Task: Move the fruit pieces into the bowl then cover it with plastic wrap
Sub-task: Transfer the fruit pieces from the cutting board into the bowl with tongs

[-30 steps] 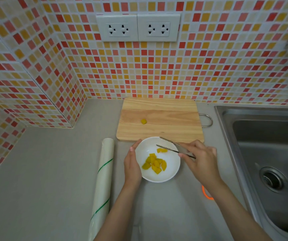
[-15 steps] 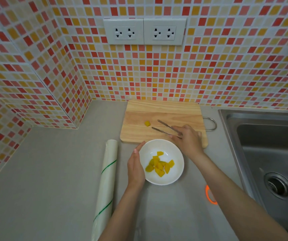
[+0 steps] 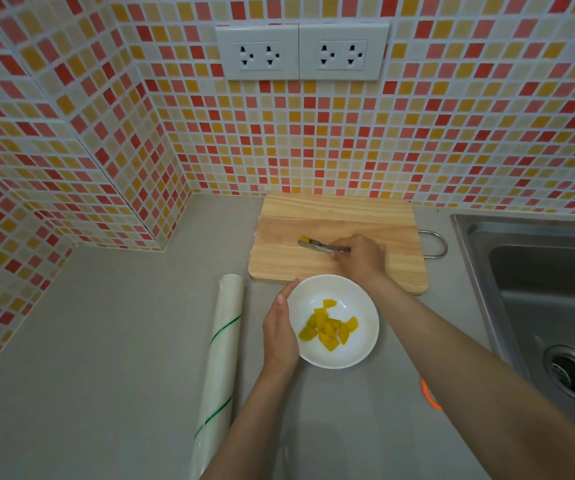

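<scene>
Your right hand point(image 3: 360, 258) reaches over the board point(image 3: 338, 242), which lies at the back edge of the counter point(image 3: 106, 341) against the tiled wall. That hand is closed around the handles of the tongs point(image 3: 324, 247), and their tips have come together on the last fruit piece point(image 3: 305, 240), a small yellow bit near the middle of the board. Whether the tips truly grip it or only touch it is hard to tell at this size. Tongs keep your fingers off the slippery fruit and let you take one piece at a time.

Your left hand point(image 3: 281, 332) lies open and flat along the left side of the bowl point(image 3: 362, 306), palm against the rim, holding nothing. It steadies the bowl so it won't slide when you drop a piece in. The bowl sits just in front of the board's near edge, which keeps the carry short. Inside it, a heap of yellow pieces point(image 3: 329, 329) has already collected.

The wrap roll point(image 3: 222, 358) lies to the left of the bowl, running toward the front edge of the counter, untouched and within your left hand's reach for the covering step. The sink point(image 3: 535, 292) is well to the right.

By my reading you are nearly done moving fruit; lift gently, since a soft piece may slip.
</scene>
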`<action>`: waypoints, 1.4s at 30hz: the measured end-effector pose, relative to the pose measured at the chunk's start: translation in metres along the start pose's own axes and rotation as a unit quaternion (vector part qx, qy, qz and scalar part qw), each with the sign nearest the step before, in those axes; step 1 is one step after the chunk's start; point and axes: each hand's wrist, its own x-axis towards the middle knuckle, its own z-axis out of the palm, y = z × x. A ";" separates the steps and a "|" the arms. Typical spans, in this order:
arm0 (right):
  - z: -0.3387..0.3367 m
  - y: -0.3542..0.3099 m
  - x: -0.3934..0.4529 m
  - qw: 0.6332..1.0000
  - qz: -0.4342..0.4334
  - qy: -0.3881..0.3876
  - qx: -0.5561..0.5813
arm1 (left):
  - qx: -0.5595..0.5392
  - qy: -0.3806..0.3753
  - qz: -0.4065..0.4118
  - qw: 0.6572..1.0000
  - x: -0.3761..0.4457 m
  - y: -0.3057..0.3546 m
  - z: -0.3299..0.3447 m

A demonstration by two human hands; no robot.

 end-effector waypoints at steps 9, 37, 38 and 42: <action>-0.040 0.003 -0.070 0.993 -0.081 0.052 0.067 | 0.009 0.001 -0.003 1.000 0.001 0.000 0.000; -0.051 0.063 -0.049 0.990 0.035 0.106 -0.084 | 0.022 0.005 0.007 1.000 0.000 -0.001 0.000; -0.048 0.065 -0.045 0.990 0.047 0.103 -0.088 | 0.022 0.004 0.009 1.000 0.000 -0.001 0.001; -0.036 0.069 -0.035 0.988 0.069 0.099 -0.098 | 0.026 0.000 0.009 1.000 0.001 -0.003 0.000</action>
